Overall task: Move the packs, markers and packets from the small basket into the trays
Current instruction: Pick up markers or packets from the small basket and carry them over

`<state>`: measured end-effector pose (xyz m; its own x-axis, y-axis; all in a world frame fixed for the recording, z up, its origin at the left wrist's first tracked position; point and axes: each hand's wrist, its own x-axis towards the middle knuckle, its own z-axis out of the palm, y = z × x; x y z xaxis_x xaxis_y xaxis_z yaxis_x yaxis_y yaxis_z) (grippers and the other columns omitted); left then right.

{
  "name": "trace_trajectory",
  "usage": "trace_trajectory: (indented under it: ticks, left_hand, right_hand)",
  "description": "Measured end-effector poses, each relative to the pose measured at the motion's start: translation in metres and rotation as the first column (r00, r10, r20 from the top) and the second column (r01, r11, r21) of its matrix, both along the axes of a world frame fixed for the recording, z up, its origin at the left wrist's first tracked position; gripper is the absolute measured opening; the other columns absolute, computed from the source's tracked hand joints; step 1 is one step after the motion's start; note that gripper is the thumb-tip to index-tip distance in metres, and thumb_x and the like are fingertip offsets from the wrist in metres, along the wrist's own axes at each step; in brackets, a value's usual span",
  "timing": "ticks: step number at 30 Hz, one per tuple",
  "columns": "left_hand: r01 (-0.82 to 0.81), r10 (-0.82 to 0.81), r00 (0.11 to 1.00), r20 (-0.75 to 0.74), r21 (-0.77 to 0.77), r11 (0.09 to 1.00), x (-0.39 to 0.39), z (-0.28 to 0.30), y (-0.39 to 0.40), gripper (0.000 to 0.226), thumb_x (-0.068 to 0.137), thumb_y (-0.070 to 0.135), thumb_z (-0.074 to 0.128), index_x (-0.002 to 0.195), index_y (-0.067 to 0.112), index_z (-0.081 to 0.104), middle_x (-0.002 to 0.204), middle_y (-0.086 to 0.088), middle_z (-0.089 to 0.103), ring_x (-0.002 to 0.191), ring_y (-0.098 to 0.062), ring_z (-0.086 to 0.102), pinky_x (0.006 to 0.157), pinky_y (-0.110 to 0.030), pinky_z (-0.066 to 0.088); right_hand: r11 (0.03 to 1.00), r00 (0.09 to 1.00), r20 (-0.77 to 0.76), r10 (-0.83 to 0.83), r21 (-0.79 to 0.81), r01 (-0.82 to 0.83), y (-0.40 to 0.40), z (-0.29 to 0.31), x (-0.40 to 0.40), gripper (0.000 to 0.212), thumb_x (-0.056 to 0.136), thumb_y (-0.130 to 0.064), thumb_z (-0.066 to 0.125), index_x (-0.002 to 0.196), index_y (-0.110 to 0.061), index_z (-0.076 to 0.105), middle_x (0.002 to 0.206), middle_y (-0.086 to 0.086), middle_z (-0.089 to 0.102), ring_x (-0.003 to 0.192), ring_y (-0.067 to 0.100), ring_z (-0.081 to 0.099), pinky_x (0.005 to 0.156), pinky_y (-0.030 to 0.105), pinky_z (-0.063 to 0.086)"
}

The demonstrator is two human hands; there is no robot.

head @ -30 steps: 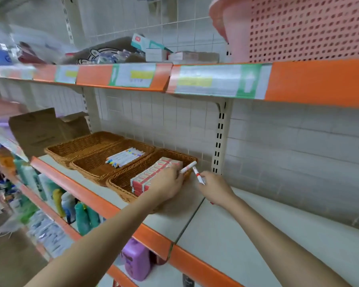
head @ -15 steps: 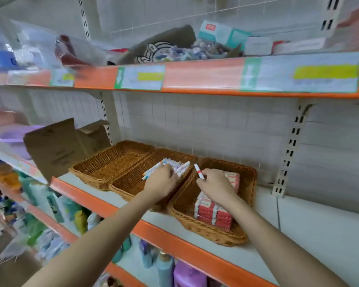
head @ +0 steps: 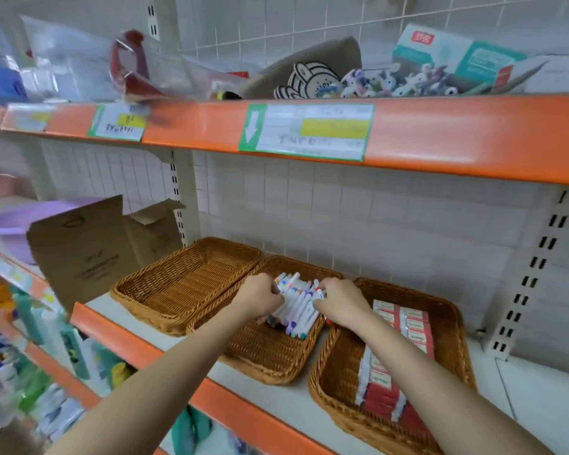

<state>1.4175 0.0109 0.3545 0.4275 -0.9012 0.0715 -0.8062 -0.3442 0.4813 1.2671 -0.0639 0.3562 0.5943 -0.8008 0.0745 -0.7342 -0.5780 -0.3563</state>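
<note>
Two bare forearms rise from the bottom edge toward the frame's centre. At lower right, nearest, the right tray holds the packs, red-and-white boxes in rows whose line runs from lower right up toward the centre; the right forearm covers the middle of that line, and the print on them is too small to read.

Just left of it, the middle tray holds the markers, a white bundle lying side by side. Their long axis runs from the lower centre up and slightly left toward the back wall, coloured caps showing at both ends. The left hand is curled against the bundle's left side, fingers bent round the markers there. The right hand is curled on the bundle's right side, fingertips pinching markers at the far ends. Both hands hide the bundle's flanks, so the marker count cannot be made out.

Further left, the left tray touches the middle one. Behind it at mid left stands a cardboard box. Across the top runs the upper shelf, with blurred goods on it.
</note>
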Motion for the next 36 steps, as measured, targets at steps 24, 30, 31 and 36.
trace_trajectory:
  ticks: [24,30,31,36]
  left_hand:
    - [0.464,-0.452,0.868,0.206,-0.015,0.885,0.026,-0.034,-0.065,0.019,0.092,0.023,0.057,0.105,0.011,0.064,0.108,-0.009,0.066,0.106,-0.023,0.056,0.096,-0.029,0.034]
    - [0.543,-0.542,0.798,0.263,0.074,0.836,0.011,-0.027,-0.053,0.038,0.100,0.025,0.040,0.129,0.002,0.049,0.131,-0.018,0.049,0.121,-0.030,0.046,0.098,-0.033,0.035]
    - [0.540,-0.555,0.791,0.255,0.133,0.831,0.008,-0.026,-0.052,0.044,0.101,0.029,0.038,0.134,0.001,0.044,0.137,-0.020,0.044,0.127,-0.031,0.041,0.103,-0.035,0.032]
    - [0.583,-0.642,0.746,0.175,0.293,0.758,-0.018,-0.017,-0.037,0.065,0.102,0.049,0.022,0.153,0.011,0.010,0.161,-0.014,0.003,0.148,-0.029,0.001,0.120,-0.044,0.007]
  right_hand:
    - [0.971,0.937,-0.289,-0.195,-0.191,0.144,0.019,-0.010,0.042,0.035,0.097,-0.017,0.042,0.126,-0.005,0.057,0.132,0.011,0.053,0.125,0.025,0.039,0.100,0.038,0.038]
    - [0.979,0.917,-0.353,-0.184,-0.148,0.139,0.046,-0.008,0.016,0.053,0.103,-0.037,0.033,0.151,-0.016,0.029,0.158,0.004,0.024,0.143,0.023,0.018,0.115,0.042,0.017]
    - [0.981,0.910,-0.370,-0.189,-0.110,0.159,0.051,-0.008,0.010,0.058,0.102,-0.044,0.031,0.153,-0.017,0.021,0.161,0.002,0.015,0.147,0.022,0.010,0.118,0.044,0.010]
    - [0.964,0.888,-0.385,-0.253,-0.019,0.266,0.076,-0.004,-0.025,0.075,0.097,-0.063,0.023,0.155,-0.023,-0.003,0.162,-0.004,-0.012,0.148,0.016,-0.013,0.119,0.049,-0.007]
